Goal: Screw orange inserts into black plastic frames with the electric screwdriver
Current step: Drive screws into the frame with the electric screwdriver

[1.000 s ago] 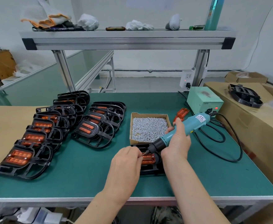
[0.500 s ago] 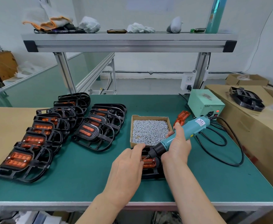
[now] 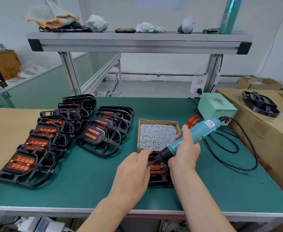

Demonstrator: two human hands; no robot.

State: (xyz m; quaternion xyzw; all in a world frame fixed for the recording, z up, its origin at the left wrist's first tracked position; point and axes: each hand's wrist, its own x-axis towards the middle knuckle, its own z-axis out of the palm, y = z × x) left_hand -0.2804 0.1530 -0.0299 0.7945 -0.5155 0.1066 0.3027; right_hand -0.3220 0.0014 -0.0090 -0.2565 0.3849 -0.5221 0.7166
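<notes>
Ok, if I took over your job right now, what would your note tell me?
Right hand grips the electric screwdriver, bit down on the orange insert in the black frame just this side of the screw box.
Left hand rests there, fingertips by the bit; a screw is too small to see.
Done: two rows of frames with inserts lie left.
To do: finish this one; a spare insert waits beside the green box.

Illumination is bright, even and diffuse, arriving from above. Shadows are soft and short: faint dark rims lie on the table [image 3: 87,190] beneath the black frames [image 3: 41,148]. The screws [image 3: 157,136] show small specular glints. The white wall [image 3: 170,14] is close to overexposed. Wide-angle distortion bows the shelf [image 3: 137,44] and stretches the corners. Detail below the table's near edge is blurred.
</notes>
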